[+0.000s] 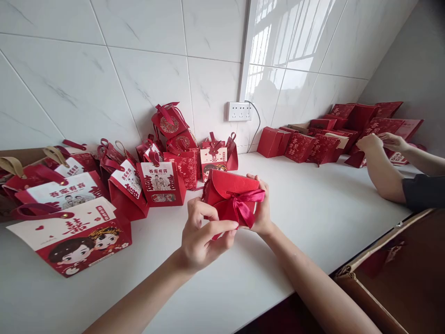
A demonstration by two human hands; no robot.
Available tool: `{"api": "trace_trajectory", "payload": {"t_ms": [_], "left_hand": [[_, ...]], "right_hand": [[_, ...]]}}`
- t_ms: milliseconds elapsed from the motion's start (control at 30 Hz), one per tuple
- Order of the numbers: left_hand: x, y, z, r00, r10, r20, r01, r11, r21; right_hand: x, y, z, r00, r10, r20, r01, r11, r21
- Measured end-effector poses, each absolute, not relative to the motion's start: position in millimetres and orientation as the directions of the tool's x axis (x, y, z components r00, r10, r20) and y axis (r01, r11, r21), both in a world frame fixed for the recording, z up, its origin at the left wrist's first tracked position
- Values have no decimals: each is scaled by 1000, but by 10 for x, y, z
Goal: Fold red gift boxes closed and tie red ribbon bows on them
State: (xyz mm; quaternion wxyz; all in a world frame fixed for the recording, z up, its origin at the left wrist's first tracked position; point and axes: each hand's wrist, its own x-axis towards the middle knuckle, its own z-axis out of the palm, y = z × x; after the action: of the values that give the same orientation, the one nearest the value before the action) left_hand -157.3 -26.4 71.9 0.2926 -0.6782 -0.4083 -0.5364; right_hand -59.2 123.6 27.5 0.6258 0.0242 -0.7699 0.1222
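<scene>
Red card forms the box I see in the head view; it sits between the left hand and right hand, longer side roughly left to right; the right grips its right end; the left is nearer the bow, fingertips narrowed by its tail; I cannot tell whether they pinch it.

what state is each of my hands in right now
Left hand: fingers bent beside the ribbon; whether gripping it cannot be told.
Right hand: closed, holding the red box.
</scene>
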Motion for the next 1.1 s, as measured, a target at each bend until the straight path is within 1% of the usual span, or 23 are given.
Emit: {"api": "trace_trajectory", "payload": {"t_ms": [167, 233, 467, 533, 600, 633, 667, 733, 767, 833, 867, 900, 967, 1000, 1100], "left_hand": [[-1585, -262, 729, 89, 226, 970, 859, -511, 40], [-1581, -266, 732, 98, 225, 969, 864, -502, 29], [-1564, -269, 724, 185, 211, 960, 890, -449, -73], [-1559, -273, 720, 190, 212, 959, 885, -459, -74], [-1561, -279, 733, 155, 212, 965, 876, -480, -35], [-1569, -280, 747, 105, 209, 972, 874, -486, 10], [-1585, -278, 767, 20, 207, 978, 871, -484, 85], [-1642, -256, 812, -227, 221, 948, 826, -471, 308], [-1684, -235, 830, -363, 247, 898, 768, -466, 439], [-1788, -176, 836, -603, 359, 713, 563, -441, 699], [-1846, -142, 819, -684, 424, 594, 435, -416, 799], [-1905, -108, 787, -738, 478, 477, 315, -381, 869], [-2017, -46, 684, -795, 531, 293, 140, -309, 941], [-2069, -21, 619, -810, 534, 241, 99, -280, 955], [-2197, 23, 408, -840, 509, 189, 86, -219, 972]], "right_hand": [[-573, 1237, 257, -267, 146, 953, -148, 971, -190], [-575, 1245, 246, -273, 161, 948, -156, 965, -209], [-607, 1240, 245, -183, 142, 973, -250, 950, -186], [-607, 1236, 249, -168, 138, 976, -247, 953, -177], [-601, 1236, 254, -169, 133, 977, -233, 957, -171], [-597, 1237, 256, -176, 132, 975, -228, 959, -171], [-594, 1238, 258, -196, 137, 971, -228, 957, -181], [-593, 1238, 262, -275, 181, 944, -250, 935, -252], [-596, 1236, 262, -333, 218, 917, -269, 910, -314], [-608, 1227, 258, -475, 304, 826, -292, 831, -474], [-614, 1220, 254, -542, 341, 768, -286, 785, -550], [-619, 1214, 249, -597, 371, 711, -270, 742, -614], [-625, 1204, 236, -659, 411, 630, -229, 688, -689], [-626, 1203, 230, -669, 421, 613, -219, 676, -704], [-626, 1233, 219, -633, 466, 618, -230, 649, -725]]}}
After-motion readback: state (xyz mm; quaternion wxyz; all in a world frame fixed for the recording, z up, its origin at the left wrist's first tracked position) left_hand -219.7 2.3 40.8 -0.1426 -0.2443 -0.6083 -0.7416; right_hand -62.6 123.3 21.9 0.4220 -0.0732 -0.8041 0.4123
